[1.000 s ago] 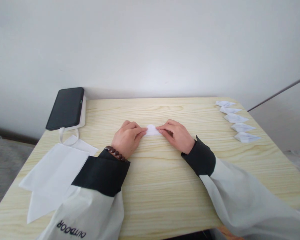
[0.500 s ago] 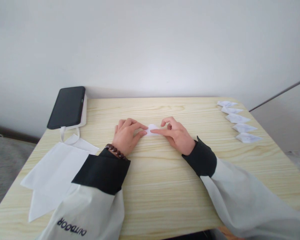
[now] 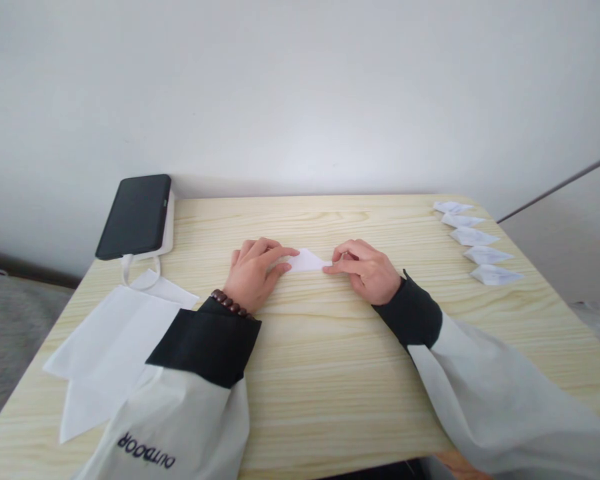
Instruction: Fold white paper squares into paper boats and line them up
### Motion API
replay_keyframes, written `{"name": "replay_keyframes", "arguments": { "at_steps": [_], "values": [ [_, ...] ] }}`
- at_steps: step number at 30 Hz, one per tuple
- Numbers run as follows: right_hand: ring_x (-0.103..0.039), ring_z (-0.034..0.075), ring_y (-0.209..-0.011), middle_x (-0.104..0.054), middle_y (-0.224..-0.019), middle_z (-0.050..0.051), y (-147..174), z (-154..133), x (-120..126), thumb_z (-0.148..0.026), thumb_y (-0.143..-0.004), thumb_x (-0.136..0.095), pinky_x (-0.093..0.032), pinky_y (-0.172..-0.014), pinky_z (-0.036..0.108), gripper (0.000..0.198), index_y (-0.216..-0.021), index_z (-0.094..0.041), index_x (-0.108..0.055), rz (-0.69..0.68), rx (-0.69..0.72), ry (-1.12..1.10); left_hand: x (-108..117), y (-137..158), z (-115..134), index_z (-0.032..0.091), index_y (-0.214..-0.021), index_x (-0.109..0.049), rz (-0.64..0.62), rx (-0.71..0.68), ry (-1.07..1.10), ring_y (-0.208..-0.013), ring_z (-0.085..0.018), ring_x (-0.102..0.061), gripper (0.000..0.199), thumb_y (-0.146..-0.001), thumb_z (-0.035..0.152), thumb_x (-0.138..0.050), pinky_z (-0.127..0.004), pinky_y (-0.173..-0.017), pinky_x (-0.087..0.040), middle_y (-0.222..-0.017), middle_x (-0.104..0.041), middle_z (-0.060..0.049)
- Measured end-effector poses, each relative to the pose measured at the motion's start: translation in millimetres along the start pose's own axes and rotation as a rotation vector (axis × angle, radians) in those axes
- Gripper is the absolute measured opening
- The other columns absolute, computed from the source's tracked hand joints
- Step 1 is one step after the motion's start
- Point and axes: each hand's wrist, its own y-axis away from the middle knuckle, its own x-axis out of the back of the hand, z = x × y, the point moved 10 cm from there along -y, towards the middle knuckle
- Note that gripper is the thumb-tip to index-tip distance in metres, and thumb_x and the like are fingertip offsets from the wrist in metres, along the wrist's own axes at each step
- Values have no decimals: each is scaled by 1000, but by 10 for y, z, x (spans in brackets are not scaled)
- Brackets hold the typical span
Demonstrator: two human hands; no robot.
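A small folded piece of white paper [image 3: 307, 261] lies flat on the wooden table, wide in the middle and narrowing to the right. My left hand [image 3: 256, 272] has its thumb and forefinger closed on the paper's left end. At the right tip, the forefinger of my right hand [image 3: 369, 270] presses along the paper with the other fingers curled in. Part of each end is covered by my fingertips.
Several folded white paper shapes [image 3: 489, 255] stand in a row at the right edge. White paper sheets [image 3: 105, 347] lie at the left. Behind them a black-screened device [image 3: 135, 215] with a white cable [image 3: 126, 270] rests on a white box. A wall borders the table's back.
My right hand has slid to the right along the paper, from its middle to its right tip, uncovering more of it. My left hand has stayed nearly in place.
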Motion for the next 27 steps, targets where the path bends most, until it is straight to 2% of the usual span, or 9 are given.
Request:
{"name": "replay_keyframes", "arguments": {
  "at_steps": [3, 6, 9, 13, 18, 27],
  "values": [
    [-52, 15, -76, -62, -94, 5, -44, -54, -7, 0, -75, -45, -46, -71, 30, 31, -83, -20, -68, -15, 8, -22, -7, 12, 123, 27, -104, -65, 21, -160, 42, -100, -23, -50, 25, -88, 25, -47, -41, -86, -39, -107, -61, -4],
    [-54, 17, -82, -63, -97, 5, -82, -77, -39, -5, -76, -49, -46, -78, 32, 22, -85, -18, -64, -39, -14, -36, -21, 16, 182, 25, -105, -65, 36, -232, 47, -102, -23, -50, 25, -84, 33, -55, -41, -88, -40, -109, -62, -4],
    [-54, 18, -87, -63, -95, 6, -96, -47, -72, -15, -81, -52, -46, -81, 33, 16, -93, -18, -63, -59, -59, -32, -7, 7, 198, 23, -103, -66, 68, -241, 42, -98, -23, -52, 25, -83, 33, -56, -40, -86, -43, -104, -63, -6],
    [-56, 18, -85, -62, -91, 6, -97, 8, -100, -27, -87, -52, -47, -79, 32, 19, -98, -19, -64, -69, -106, -29, 27, 5, 242, 19, -98, -68, 104, -271, 37, -92, -21, -54, 22, -85, 29, -53, -38, -82, -46, -97, -64, -7],
    [-56, 16, -82, -62, -87, 6, -110, -2, -105, -29, -90, -46, -48, -75, 29, 24, -93, -19, -68, -52, -99, 5, 40, 13, 284, 20, -103, -65, 114, -296, -2, -91, -21, -54, 25, -84, 32, -56, -38, -82, -47, -97, -64, -7],
    [-56, 17, -84, -61, -91, 6, -112, -5, -105, -34, -87, -53, -47, -76, 29, 23, -97, -21, -68, -57, -102, 15, 65, 14, 301, 19, -88, -67, 141, -287, -15, -84, -19, -56, 18, -84, 31, -55, -33, -76, -49, -89, -64, -6]
  ]
}}
